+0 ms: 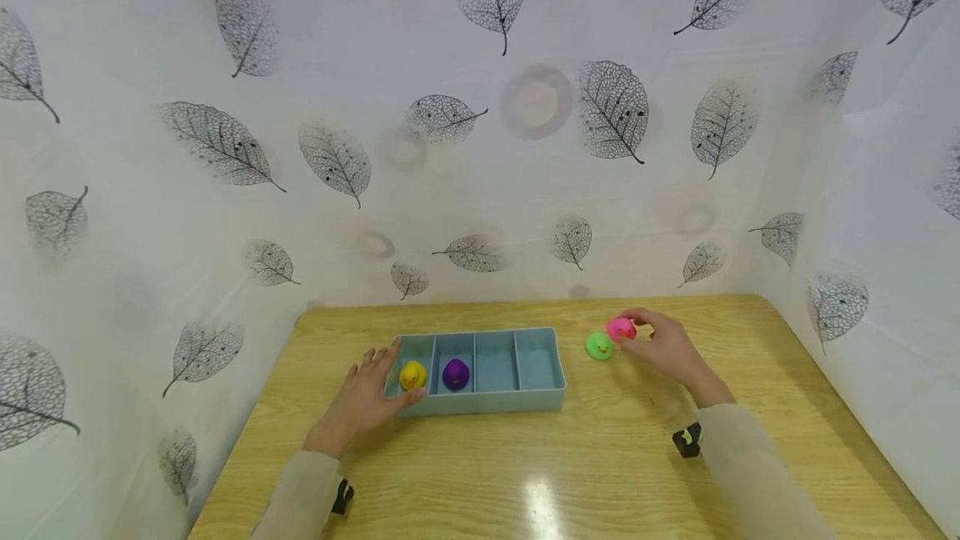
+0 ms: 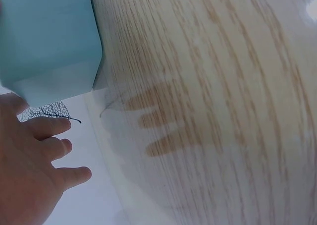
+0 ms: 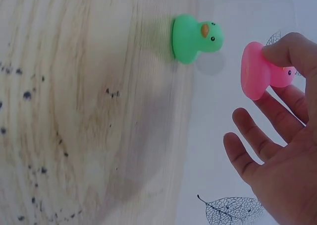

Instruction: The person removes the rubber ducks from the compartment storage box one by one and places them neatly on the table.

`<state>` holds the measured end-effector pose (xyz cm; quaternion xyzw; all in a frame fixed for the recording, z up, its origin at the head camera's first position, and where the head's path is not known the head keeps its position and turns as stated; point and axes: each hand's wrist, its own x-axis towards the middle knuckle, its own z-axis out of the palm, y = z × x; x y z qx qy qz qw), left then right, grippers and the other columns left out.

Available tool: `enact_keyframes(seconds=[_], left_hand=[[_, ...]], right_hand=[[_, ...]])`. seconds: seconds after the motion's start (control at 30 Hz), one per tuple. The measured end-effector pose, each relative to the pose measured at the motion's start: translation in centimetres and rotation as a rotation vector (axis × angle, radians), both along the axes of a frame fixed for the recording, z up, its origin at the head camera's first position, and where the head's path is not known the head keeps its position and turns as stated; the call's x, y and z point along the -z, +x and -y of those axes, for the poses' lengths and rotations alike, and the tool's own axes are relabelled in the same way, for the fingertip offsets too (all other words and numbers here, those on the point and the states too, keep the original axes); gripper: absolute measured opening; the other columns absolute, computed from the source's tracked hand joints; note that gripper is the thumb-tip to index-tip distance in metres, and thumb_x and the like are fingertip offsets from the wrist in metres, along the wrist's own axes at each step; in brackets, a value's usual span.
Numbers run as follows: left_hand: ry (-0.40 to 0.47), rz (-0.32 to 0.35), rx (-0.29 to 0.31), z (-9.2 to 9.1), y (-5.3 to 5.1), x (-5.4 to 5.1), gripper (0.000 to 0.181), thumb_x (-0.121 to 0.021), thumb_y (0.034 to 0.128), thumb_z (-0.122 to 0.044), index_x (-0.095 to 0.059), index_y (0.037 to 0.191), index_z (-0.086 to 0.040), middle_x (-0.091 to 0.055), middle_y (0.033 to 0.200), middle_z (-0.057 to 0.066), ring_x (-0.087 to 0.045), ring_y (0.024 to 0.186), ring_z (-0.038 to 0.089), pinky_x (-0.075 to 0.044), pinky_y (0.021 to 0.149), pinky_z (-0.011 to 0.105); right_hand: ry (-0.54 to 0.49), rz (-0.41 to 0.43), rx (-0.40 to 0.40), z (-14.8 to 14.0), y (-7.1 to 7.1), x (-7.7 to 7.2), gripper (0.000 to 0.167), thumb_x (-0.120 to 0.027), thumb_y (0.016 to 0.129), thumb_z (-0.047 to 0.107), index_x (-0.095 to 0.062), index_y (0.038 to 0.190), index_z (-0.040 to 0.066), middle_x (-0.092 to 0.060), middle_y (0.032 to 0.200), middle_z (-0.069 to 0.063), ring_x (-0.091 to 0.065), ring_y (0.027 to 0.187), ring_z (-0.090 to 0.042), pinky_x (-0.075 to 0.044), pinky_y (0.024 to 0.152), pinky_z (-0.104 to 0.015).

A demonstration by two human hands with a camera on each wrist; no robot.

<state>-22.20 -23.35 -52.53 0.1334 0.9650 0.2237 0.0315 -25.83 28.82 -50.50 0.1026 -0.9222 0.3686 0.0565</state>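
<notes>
The right hand (image 1: 663, 347) pinches a pink duck (image 1: 621, 328) between thumb and fingers; in the right wrist view the pink duck (image 3: 255, 71) is off the table, with the other fingers of the hand (image 3: 282, 150) spread. Just left of it stands a green duck (image 1: 599, 346), also seen upright on the table in the right wrist view. The left hand (image 1: 362, 397) touches the left end of a blue-grey tray (image 1: 480, 402), thumb at the front wall, fingers at the side. A yellow duck (image 1: 412, 376) sits in the leftmost compartment, a purple duck (image 1: 455, 374) in the one beside it.
The wooden table (image 1: 480, 473) reaches back to a white curtain (image 1: 480, 190) with a leaf print, which also hangs at both sides. Dark straps or devices show by both wrists, such as the black one (image 1: 687, 440) at the right sleeve.
</notes>
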Motion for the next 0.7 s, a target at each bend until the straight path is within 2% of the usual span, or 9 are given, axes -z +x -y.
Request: enact_keyframes(seconds=[0.37,0.7], left_hand=[[-0.001,-0.013,0.002,0.0,0.0,0.2,0.104,-0.061,0.0948,-0.071,-0.017,0.171,-0.017,-0.036,0.169,0.023,-0.023,0.158,0.054,-0.018,0.123,0.078],[0.002,-0.031,0.004,-0.1,0.1,0.0,0.103,-0.063,0.0948,-0.069,-0.019,0.17,-0.014,-0.037,0.168,0.022,-0.026,0.156,0.055,-0.021,0.121,0.079]], right_hand=[[0.006,0.037,0.014,-1.2,0.3,0.1,0.041,-0.074,0.098,0.022,-0.067,0.135,0.005,-0.067,0.135,-0.028,-0.06,0.124,-0.051,-0.051,0.098,-0.069],[0.036,0.032,0.011,-1.9,0.0,1.2,0.037,-0.072,0.099,0.023,-0.068,0.131,0.006,-0.069,0.133,-0.026,-0.062,0.123,-0.052,-0.051,0.098,-0.069]])
